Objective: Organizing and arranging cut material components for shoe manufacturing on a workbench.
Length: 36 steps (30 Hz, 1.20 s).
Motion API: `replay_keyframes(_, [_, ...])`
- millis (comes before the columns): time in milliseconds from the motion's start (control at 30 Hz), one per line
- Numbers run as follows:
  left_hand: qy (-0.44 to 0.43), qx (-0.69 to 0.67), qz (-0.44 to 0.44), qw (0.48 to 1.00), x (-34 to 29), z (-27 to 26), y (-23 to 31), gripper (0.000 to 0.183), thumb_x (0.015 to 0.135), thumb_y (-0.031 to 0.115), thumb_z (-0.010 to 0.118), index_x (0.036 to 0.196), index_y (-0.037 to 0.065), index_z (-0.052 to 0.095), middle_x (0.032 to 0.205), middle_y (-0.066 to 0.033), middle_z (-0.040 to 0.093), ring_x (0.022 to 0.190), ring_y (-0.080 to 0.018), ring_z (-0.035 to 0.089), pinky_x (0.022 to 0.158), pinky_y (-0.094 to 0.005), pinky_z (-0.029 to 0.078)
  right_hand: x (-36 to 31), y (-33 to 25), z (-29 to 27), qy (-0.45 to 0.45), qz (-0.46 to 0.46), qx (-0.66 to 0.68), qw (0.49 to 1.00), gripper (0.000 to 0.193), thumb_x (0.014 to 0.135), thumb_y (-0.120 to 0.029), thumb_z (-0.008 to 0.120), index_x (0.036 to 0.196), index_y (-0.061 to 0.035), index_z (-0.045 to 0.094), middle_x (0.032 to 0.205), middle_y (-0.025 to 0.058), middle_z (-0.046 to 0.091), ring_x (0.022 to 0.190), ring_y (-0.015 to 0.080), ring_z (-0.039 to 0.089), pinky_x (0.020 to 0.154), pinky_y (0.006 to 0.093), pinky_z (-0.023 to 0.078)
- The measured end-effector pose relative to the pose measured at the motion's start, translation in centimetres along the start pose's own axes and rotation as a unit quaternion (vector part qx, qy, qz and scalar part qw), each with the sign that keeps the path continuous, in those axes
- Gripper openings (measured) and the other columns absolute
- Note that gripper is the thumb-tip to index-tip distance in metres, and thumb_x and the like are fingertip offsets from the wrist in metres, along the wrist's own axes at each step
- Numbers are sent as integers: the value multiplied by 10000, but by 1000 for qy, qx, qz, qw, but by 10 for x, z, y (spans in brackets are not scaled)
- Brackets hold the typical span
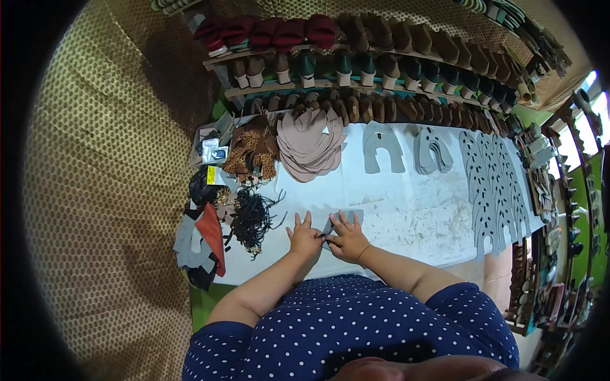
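Left hand: I see the left hand (305, 240) over the worktop (406, 232), its upper fingers spread apart, its thumb side turned towards a small dark piece (322, 236); I cannot tell from here whether it is pinched.
Right hand: the right hand (349, 242) has its upper fingers apart on a flat grey piece (357, 214); its lower fingers meet the dark piece, and I cannot tell if they clamp it.
Grey piece: near the worktop's front edge, partly hidden by the right hand; the dark piece lies between both hands.
Left of the hands: a tangle of black straps (249, 219) lies nearest, with a red-orange piece (212, 232) and grey scraps (187, 244) further out.
Back of worktop: leopard-print pieces (251, 155) sit beside a fanned pile of pink cutouts (310, 152).
Grey cutouts: I find an arch-shaped cutout (381, 138) right of the pink pile, then a stack of curved cutouts (424, 152), then overlapping rows of slotted cutouts (492, 184) at the right end.
Shelves: dark red slippers (289, 33) stand on top, above a row of heeled shoes (343, 66).
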<state>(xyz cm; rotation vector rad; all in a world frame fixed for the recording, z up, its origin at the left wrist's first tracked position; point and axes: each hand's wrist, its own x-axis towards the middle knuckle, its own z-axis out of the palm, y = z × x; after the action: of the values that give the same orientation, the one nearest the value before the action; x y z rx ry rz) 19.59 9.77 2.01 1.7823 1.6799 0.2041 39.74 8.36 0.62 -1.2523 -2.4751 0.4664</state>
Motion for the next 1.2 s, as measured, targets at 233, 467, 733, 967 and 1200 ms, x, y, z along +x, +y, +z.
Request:
replay_keyframes(233, [26,58,79,995,-19,2,3,267,757,303,780,1018,261,811,1650,-250,173,1527,-500,-3,1152,-707,4,-6,6,-2,-20,-38,11,999,286,854,-359,657,1075,-216,767,1587,145,347,1477,425,266,1138,734,132])
replay_keyframes(467, [8,146,173,974,-21,-6,3,270,760,276,738,1019,263,813,1651,-243,178,1522,-511,20,1156,-705,21,-11,12,9,105,-66,97,988,402,831,-411,687,1162,-185,705,1581,135,350,1469,412,282,1127,745,135])
replay_keyframes(733, [66,-8,85,994,-9,-7,-9,167,789,286,699,857,187,813,1644,-272,168,1524,-503,37,1197,-629,52,-9,6,-1,26,-59,29,997,365,857,-440,658,1076,-167,761,1563,126,388,1496,375,240,1137,749,71])
replay_keyframes(967, [14,43,66,997,-2,-9,6,147,771,287,731,820,169,804,1647,-265,167,1526,-498,36,1186,-650,31,-9,5,-3,28,-51,44,997,344,867,-426,656,1061,-167,770,1554,121,406,1498,364,242,1146,739,59])
replay_keyframes(1200, [35,51,84,995,5,-3,3,121,734,280,755,807,196,804,1657,-206,208,1532,-459,101,1172,-675,49,-9,7,0,33,-51,43,997,344,866,-424,661,1064,-163,768,1543,122,421,1494,357,255,1149,736,64])
